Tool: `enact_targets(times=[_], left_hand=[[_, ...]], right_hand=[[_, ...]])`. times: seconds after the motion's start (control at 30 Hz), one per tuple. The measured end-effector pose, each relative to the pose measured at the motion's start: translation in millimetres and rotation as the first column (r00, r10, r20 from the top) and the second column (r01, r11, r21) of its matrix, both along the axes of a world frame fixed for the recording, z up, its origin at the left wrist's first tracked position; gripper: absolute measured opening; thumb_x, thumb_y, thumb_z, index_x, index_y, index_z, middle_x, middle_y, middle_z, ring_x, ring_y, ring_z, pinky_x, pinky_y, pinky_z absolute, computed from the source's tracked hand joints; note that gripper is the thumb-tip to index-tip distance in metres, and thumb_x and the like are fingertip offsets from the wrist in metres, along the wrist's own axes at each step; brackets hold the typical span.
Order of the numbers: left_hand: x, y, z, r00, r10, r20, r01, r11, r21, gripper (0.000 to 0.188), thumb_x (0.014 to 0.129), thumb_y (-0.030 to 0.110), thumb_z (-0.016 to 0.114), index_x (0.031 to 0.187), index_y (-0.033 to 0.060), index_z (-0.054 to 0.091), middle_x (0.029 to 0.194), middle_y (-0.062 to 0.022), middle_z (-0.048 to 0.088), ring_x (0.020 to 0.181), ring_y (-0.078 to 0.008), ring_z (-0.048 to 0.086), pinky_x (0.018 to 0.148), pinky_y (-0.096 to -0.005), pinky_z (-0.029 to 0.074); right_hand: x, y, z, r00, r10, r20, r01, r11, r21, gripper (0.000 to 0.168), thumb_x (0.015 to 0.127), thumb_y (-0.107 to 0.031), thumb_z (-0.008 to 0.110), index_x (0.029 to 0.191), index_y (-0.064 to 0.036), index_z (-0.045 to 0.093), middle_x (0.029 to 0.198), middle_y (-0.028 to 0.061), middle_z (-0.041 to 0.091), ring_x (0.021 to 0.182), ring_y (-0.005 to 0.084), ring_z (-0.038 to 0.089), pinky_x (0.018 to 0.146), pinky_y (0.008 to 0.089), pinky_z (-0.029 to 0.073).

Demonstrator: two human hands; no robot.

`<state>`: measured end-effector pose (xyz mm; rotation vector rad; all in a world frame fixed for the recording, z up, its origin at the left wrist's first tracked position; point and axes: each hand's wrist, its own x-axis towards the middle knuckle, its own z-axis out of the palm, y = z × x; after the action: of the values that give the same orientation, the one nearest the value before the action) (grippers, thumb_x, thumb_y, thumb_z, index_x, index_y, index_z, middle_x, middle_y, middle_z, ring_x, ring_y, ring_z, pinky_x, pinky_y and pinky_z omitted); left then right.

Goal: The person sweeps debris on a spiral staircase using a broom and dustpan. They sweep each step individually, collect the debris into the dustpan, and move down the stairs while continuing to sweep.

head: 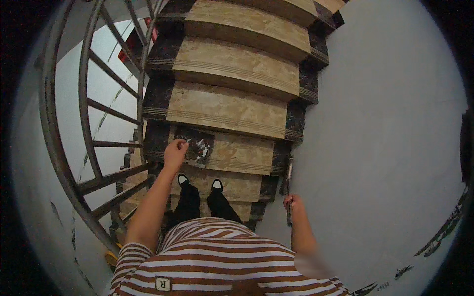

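Note:
My left hand [175, 151] is stretched forward with its fingers curled, over the left edge of a dark dustpan [179, 134]. Whether the fingers hold a thin handle or something small, I cannot tell. Light scraps of litter [203, 148] lie in the pan, which is on a marble stair tread just ahead of my feet. Beside the right wall, my right hand [293, 201] is closed around a long stick [290, 171], which looks like a broom handle. Its lower end is too dark to make out.
Beige stair treads with dark borders [227, 105] climb ahead of me. A metal railing [46, 96] runs along the left, with lower steps beyond it. The grey-white wall [377, 111] is close on the right. My shoes [217, 184] are on a lower step.

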<state>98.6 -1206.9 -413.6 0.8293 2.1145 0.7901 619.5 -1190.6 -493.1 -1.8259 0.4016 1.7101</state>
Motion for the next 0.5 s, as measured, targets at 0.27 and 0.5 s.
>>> enact_targets(times=[0.27, 0.5], left_hand=[[1, -8, -22, 0.940, -0.072, -0.332, 0.027, 0.990, -0.140, 0.043, 0.079, 0.039, 0.044, 0.079, -0.0033, 0.053, 0.067, -0.0155, 0.054, 0.065, -0.0294, 0.051, 0.061, -0.0396, 0.038], [1, -5, -27, 0.966, -0.032, -0.257, -0.021, 0.979, -0.201, 0.049, 0.078, 0.043, 0.043, 0.090, -0.0035, 0.055, 0.081, -0.0197, 0.056, 0.077, -0.0326, 0.053, 0.068, -0.0397, 0.040]], right_hand=[[-21, -9, -33, 0.875, 0.484, 0.033, -0.478, 0.871, -0.114, 0.026, 0.078, -0.011, 0.037, 0.053, -0.009, 0.030, 0.044, 0.0023, 0.030, 0.034, 0.0119, 0.030, 0.031, 0.0218, 0.024], [26, -44, 74, 0.890, 0.332, -0.312, -0.400, 0.897, -0.187, 0.028, 0.079, -0.018, 0.041, 0.054, -0.011, 0.032, 0.044, -0.0010, 0.031, 0.034, 0.0102, 0.029, 0.032, 0.0211, 0.023]])
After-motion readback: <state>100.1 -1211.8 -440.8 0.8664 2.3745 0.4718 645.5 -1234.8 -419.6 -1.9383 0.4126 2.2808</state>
